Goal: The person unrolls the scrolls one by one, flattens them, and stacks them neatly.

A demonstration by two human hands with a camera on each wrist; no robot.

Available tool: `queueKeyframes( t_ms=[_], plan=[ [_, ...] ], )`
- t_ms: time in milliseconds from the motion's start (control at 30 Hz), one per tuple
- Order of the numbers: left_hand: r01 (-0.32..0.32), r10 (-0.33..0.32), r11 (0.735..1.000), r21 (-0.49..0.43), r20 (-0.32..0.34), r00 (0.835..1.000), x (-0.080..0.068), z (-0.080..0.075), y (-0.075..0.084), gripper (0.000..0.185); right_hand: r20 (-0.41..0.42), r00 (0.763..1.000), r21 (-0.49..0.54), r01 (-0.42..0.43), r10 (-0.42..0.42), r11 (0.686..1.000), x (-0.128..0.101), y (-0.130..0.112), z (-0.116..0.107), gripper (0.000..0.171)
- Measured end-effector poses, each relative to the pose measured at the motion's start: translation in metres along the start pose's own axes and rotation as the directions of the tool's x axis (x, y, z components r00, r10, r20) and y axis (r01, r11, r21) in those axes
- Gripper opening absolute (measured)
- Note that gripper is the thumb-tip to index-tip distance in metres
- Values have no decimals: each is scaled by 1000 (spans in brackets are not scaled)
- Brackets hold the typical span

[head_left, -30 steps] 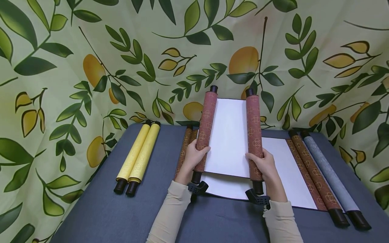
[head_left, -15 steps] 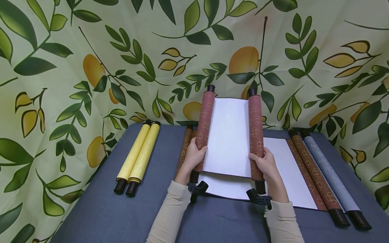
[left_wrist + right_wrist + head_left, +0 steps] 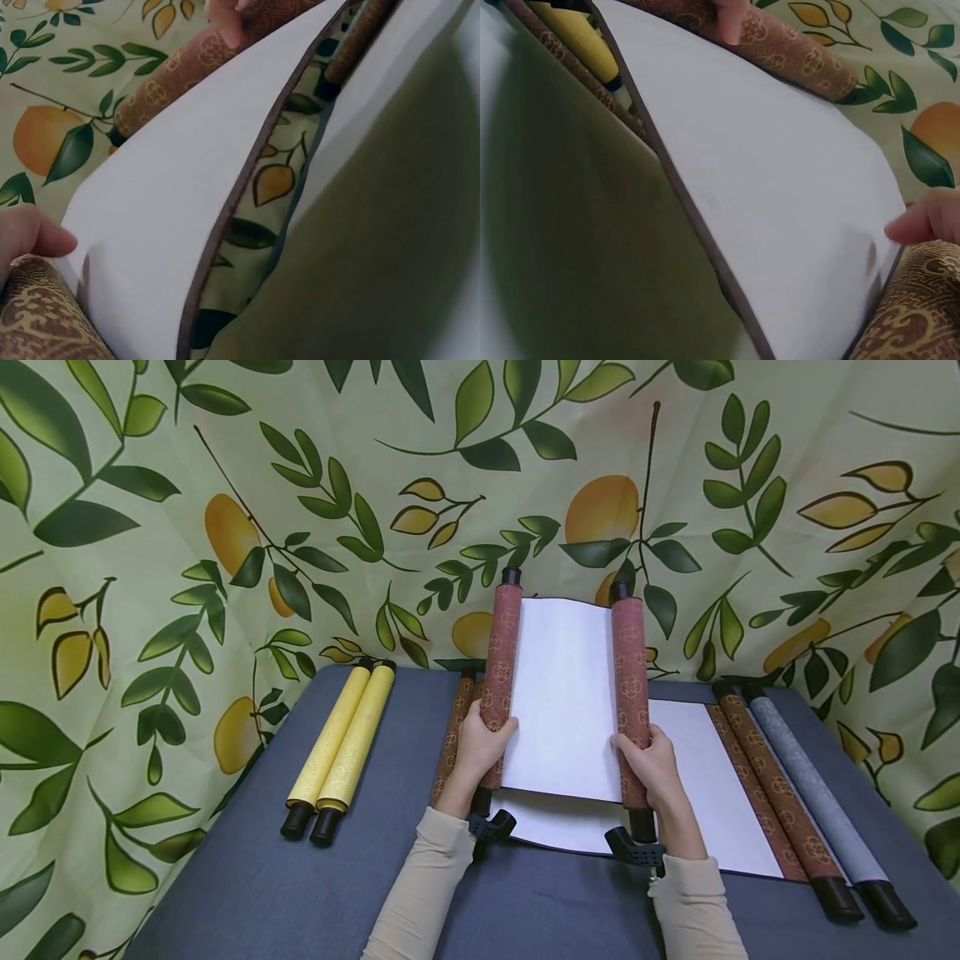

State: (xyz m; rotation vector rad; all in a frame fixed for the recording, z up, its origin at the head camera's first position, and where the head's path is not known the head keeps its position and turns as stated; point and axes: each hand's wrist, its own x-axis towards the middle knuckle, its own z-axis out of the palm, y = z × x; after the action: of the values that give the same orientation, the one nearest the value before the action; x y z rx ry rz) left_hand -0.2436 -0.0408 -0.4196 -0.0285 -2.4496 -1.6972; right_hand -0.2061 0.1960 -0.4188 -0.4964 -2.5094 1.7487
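Red scroll [image 3: 564,697] half open, held tilted up over blue table [image 3: 247,893], white sheet showing between its rollers. Left hand [image 3: 480,745] wrapped round left roller, right hand [image 3: 651,764] clamped on right one. Flat open scroll [image 3: 705,777] right underneath. Yellow scroll pair [image 3: 341,743] at 9 o'clock, grey scroll [image 3: 813,793] out at 3 o'clock.
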Motion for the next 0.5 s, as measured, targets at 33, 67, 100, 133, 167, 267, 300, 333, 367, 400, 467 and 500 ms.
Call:
queueKeyframes(
  t_ms=[33,67,100,133,167,267,300,333,367,400,467,500],
  plan=[
    [-2,2,1000,-2,-1,1000,0,0,0,61,-3,1000,-7,4,-4,1000,0,1,0,67],
    [-4,4,1000,-3,-1,1000,0,0,0,61,-5,1000,-10,4,-4,1000,0,1,0,70],
    [-6,6,1000,-5,1,1000,0,0,0,62,-7,1000,-11,2,-2,1000,-1,2,0,73],
    [-7,7,1000,-6,3,1000,0,0,0,63,-12,1000,-10,0,0,1000,-1,2,0,74],
    [-7,7,1000,-5,5,1000,0,0,0,64,-16,1000,-9,-1,1,1000,-1,3,0,76],
    [-6,6,1000,-14,15,1000,1,-1,-1,66,-27,1000,-9,-5,5,1000,0,4,-1,80],
    [-9,10,1000,-17,16,1000,1,-2,-2,65,-31,1000,-13,-6,6,1000,0,5,-2,80],
    [-9,10,1000,-22,19,1000,2,-2,-3,65,-35,999,-14,-7,6,1000,0,5,-3,80],
    [-10,11,1000,-26,18,1000,2,-2,-4,65,-37,999,-15,-6,6,1000,0,5,-4,80],
    [-11,12,999,-31,18,1000,3,-3,-4,65,-40,999,-17,-4,3,1000,0,5,-5,79],
    [-13,13,999,-38,16,1000,3,-4,-4,65,-45,999,-20,-4,3,1000,0,5,-7,77],
    [-11,12,999,-42,18,1000,4,-5,-4,66,-46,999,-19,-2,2,1000,0,5,-8,76]
  ],
)
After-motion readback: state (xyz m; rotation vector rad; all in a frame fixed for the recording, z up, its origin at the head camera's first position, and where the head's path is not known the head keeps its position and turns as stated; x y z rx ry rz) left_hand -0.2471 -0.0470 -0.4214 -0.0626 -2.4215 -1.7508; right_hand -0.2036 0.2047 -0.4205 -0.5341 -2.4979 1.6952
